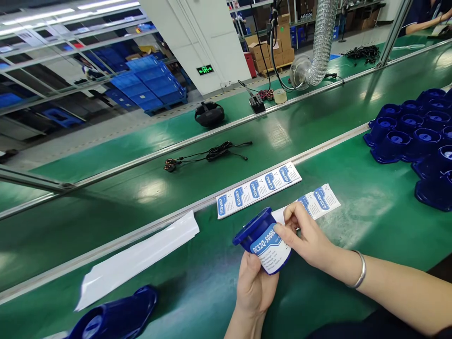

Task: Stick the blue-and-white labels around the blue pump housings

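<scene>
A dark blue plastic housing (251, 227) with a flanged end is gripped from below by my left hand (254, 288), tilted with its side facing me. On that side sits a blue and white label (271, 252) reading "DC52Q-5000L". My right hand (310, 238) has its thumb and index finger pinched on the label's right edge; whether that edge is stuck down I cannot tell. Just behind this hand lies a strip of labels (326, 197), partly covered by it. Farther back is a fuller label strip (259, 189).
White backing paper (141, 259) lies at left, near another blue housing (116, 315). Many blue housings (411, 123) stand grouped at right. A cable bundle (217, 151) rests on the middle strip beyond a metal rail (318, 153). A black headset (209, 114) and a duct (319, 42) are farther back.
</scene>
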A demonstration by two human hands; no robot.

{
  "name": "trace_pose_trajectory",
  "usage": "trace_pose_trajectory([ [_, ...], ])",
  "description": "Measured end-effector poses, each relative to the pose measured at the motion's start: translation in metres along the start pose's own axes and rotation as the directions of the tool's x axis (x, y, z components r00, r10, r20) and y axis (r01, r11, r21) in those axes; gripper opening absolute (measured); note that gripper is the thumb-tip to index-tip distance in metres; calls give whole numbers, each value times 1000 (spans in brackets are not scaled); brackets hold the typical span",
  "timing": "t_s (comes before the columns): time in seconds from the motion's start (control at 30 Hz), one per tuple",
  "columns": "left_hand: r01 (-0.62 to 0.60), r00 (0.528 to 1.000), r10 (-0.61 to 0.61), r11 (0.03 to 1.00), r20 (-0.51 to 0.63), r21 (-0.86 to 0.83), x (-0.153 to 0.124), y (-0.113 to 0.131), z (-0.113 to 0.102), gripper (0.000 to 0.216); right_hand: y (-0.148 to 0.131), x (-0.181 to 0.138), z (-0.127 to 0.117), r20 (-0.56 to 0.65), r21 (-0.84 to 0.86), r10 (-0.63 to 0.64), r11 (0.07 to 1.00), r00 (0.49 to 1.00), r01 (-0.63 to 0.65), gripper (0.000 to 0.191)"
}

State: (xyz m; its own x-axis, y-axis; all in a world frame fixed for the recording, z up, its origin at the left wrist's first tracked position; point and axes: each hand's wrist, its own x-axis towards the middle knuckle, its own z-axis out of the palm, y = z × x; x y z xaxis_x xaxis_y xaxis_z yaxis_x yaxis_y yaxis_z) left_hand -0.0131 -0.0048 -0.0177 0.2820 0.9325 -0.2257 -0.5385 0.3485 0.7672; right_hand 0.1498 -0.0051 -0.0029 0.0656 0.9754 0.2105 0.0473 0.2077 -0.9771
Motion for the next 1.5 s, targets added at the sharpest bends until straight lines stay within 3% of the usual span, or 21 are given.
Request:
trace_pose_trajectory([
  [0.07, 7, 1000, -7, 998, 9, -55, 2, 2, 3, 46, 6, 0, 2, -5, 78, 120, 990, 993, -119, 35],
  [0.13, 47, 999, -44, 991, 29, -123, 3, 6, 9, 42, 8, 2, 2, -30, 127, 156, 980, 987, -151, 39],
  [0.3, 234, 969, -211, 950, 128, -207, 6, 16, 25, 45, 2, 10, -8, -101, 133, -1, 991, 995, 14, 38],
  [0.4, 350, 927, -306, 915, 218, -202, 7, 14, 28, 51, -4, 12, -15, 20, 209, 9, 978, 1000, -13, 46],
  [0.53, 457, 872, -397, 870, 286, -186, 6, 9, 29, 57, -4, 14, -20, 238, 283, 176, 928, 955, -241, 50],
  [0.67, 478, 855, -415, 864, 311, -160, 5, 9, 32, 62, 0, 16, -23, 243, 326, 147, 919, 959, -223, 47],
  [0.8, 464, 867, -422, 878, 266, -118, 7, 9, 35, 58, 5, 16, -24, 234, 299, 180, 922, 955, -247, 50],
  [1.07, 379, 924, -375, 923, 69, -67, 8, 10, 37, 42, 11, 16, -20, 72, 238, 190, 950, 979, -202, 46],
  [1.23, 319, 946, -319, 948, 49, 2, 9, 8, 38, 43, 8, 16, -17, 10, 206, 239, 950, 971, -236, 50],
  [1.5, 156, 988, -151, 950, -41, 272, 6, 3, 29, 47, 11, 17, -16, -78, 134, 281, 954, 957, -269, 56],
])
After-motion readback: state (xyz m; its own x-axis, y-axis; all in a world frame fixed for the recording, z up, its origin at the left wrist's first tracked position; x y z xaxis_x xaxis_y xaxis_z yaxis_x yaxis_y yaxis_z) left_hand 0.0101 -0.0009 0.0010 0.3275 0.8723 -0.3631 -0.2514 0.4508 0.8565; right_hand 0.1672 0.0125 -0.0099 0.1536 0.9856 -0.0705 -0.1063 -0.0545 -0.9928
